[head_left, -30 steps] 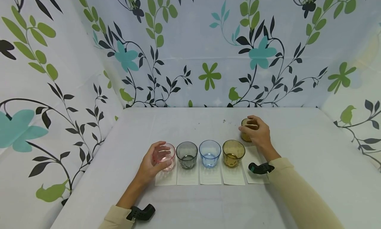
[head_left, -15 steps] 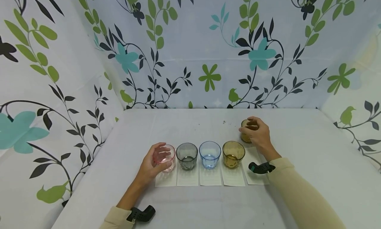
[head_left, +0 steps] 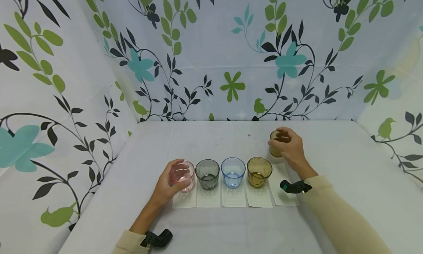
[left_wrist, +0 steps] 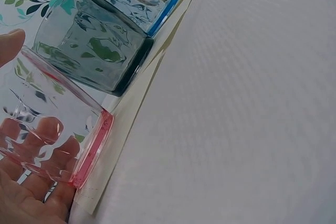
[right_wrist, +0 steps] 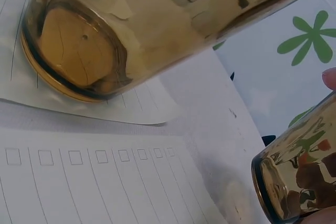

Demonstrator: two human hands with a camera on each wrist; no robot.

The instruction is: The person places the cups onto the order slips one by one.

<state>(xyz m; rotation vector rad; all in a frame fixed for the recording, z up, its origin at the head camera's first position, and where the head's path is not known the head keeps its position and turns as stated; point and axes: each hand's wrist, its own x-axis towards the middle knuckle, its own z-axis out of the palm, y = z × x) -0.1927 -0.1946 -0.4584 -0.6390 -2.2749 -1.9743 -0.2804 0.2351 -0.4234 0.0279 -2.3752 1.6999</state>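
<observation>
My left hand wraps round a pink-tinted glass at the left end of a row. In the left wrist view, fingers show through the clear wall of this pink glass, and part of the thumb is at its upper left. At the back right, my right hand grips an amber glass. The right wrist view has this held amber glass at lower right, fingertips visible through it; whether its base touches the table I cannot tell. Between the hands stand a grey glass, a blue glass and another amber glass.
Several white paper slips lie side by side under the row. The rightmost slip, beneath my right wrist, has printed lines and small boxes in the right wrist view. A white cloth covers the table; a leaf-patterned curtain hangs behind.
My right hand has shifted slightly to the right with the amber glass, and the forearm has moved right as well. The left hand and the row of glasses look unchanged.
</observation>
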